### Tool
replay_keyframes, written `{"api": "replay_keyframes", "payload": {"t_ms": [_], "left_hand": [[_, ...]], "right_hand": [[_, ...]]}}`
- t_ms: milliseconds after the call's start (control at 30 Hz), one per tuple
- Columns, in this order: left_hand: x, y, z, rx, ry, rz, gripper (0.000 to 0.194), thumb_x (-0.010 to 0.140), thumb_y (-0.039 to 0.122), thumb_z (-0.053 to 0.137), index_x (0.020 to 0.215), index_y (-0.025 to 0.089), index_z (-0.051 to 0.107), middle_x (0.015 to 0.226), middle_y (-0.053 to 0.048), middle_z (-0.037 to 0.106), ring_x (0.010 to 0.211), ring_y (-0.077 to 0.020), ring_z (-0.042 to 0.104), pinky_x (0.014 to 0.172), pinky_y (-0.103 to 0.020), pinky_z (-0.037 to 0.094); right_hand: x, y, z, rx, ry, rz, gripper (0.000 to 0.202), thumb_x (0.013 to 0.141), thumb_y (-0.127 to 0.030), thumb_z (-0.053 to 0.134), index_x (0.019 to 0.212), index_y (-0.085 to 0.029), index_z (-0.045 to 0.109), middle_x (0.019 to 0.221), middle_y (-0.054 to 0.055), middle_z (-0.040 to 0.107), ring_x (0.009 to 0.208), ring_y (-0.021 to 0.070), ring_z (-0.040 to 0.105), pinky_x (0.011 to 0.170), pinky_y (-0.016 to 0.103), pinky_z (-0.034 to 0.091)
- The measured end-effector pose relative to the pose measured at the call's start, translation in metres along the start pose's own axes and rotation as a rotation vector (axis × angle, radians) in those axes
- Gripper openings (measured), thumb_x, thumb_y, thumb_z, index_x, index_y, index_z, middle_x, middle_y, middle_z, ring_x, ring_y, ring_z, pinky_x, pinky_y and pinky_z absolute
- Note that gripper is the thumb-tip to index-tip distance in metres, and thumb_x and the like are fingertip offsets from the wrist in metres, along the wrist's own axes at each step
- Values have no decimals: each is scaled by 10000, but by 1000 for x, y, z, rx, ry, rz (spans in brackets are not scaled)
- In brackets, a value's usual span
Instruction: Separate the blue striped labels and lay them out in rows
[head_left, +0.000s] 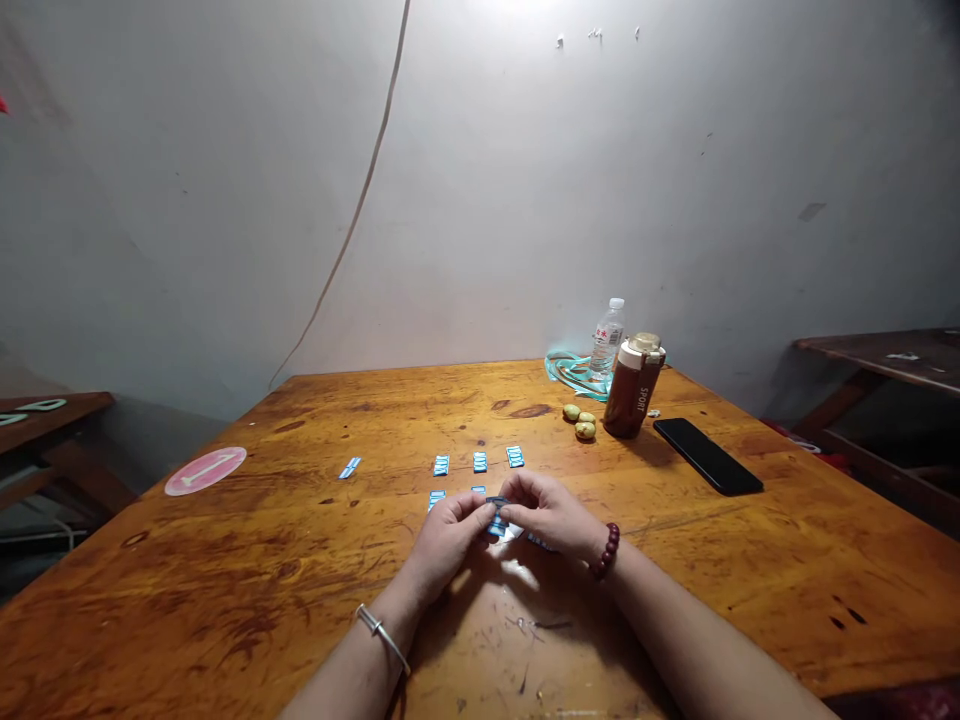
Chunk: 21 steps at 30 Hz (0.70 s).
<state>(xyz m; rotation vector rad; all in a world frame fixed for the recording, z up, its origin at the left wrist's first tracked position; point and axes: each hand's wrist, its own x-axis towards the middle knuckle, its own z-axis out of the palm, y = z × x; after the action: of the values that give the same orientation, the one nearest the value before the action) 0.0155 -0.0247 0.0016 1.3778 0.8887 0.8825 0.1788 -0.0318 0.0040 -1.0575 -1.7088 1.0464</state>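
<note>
Between both hands is a small blue card-like piece (496,520), partly covered by fingers and thumbs. My left hand (448,535) pinches its left side, and my right hand (551,512) grips its right side. Just beyond them, small blue-and-white pieces lie on the table in a row: a left one (442,465), a middle one (480,462) and a right one (514,457). Nearer, another blue-and-white piece (437,500) shows beside my left fingers, with others partly hidden by my hands. A separate blue-and-white piece (349,468) lies farther left.
The wooden table (247,560) meets a grey wall. On the right are a black phone (707,455), a brown sport bottle (634,387), a clear water bottle (607,340), a teal lanyard (568,372) and small yellowish-green fruits (585,430). A pink number disc (206,471) is at left.
</note>
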Motion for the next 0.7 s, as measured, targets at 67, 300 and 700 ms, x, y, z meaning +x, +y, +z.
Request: {"api": "replay_keyframes", "payload": {"t_ms": [67, 300, 700], "left_hand": [[1, 0, -3, -47, 51, -14, 257, 683, 380, 551, 664, 124, 575, 568, -3, 541, 486, -69, 455, 472, -181, 338], [3, 1, -11, -60, 155, -1, 235, 683, 370, 555, 689, 135, 567, 640, -20, 584, 543, -87, 508, 497, -183, 373], [5, -3, -10, -57, 155, 0, 233, 666, 367, 572, 682, 134, 567, 635, -12, 580, 534, -76, 511, 483, -172, 379]], "right_hand": [[1, -1, -10, 6, 53, 33, 149, 724, -278, 515, 829, -171, 509, 687, -28, 493, 589, 76, 440, 531, 187, 359], [1, 23, -33, -353, -48, 248, 126, 681, -201, 528, 795, -149, 546, 668, -6, 513, 568, 87, 460, 527, 199, 358], [0, 17, -18, -875, -210, -97, 187, 762, -263, 452, 785, -172, 614, 777, 46, 538, 727, 128, 478, 621, 206, 333]]}}
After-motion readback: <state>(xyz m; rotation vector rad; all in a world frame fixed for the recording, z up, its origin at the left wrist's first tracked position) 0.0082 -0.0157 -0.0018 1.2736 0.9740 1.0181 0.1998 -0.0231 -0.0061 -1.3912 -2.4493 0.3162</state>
